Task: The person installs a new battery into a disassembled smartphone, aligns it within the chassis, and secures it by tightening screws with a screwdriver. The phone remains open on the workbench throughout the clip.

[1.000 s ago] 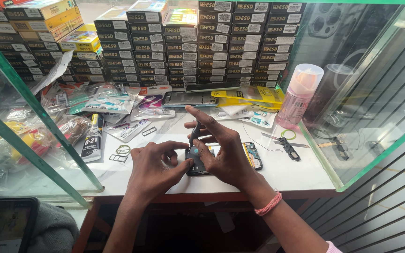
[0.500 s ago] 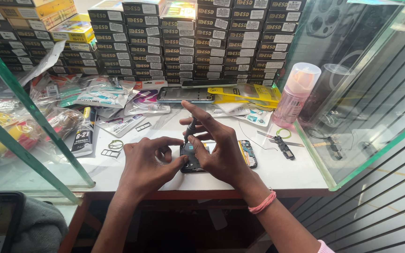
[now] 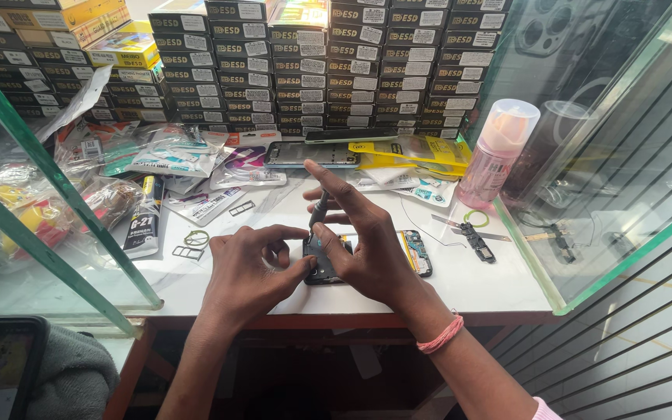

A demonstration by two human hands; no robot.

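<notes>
A small dark opened phone body [image 3: 320, 264] lies on the white counter [image 3: 468, 280] near its front edge. My left hand [image 3: 254, 268] grips its left side with thumb and curled fingers. My right hand [image 3: 359, 237] holds a thin dark screwdriver [image 3: 318, 210] upright, its tip down on the phone body, with the index finger stretched over the tool's top. A pink band is on my right wrist. Just right of my right hand lies a circuit board [image 3: 416, 250].
Stacked dark boxes [image 3: 305, 62] fill the back. Plastic parts bags [image 3: 173, 159], a phone [image 3: 311, 154], a glue tube [image 3: 143, 218], a pink spray bottle [image 3: 499, 152], tweezers and a small board [image 3: 472, 232] lie around. Glass panels [image 3: 624, 171] stand on both sides.
My view has shifted slightly, so the counter sits a little differently in frame. Both hands stay on the phone body with the screwdriver; my right fingers have adjusted slightly.
</notes>
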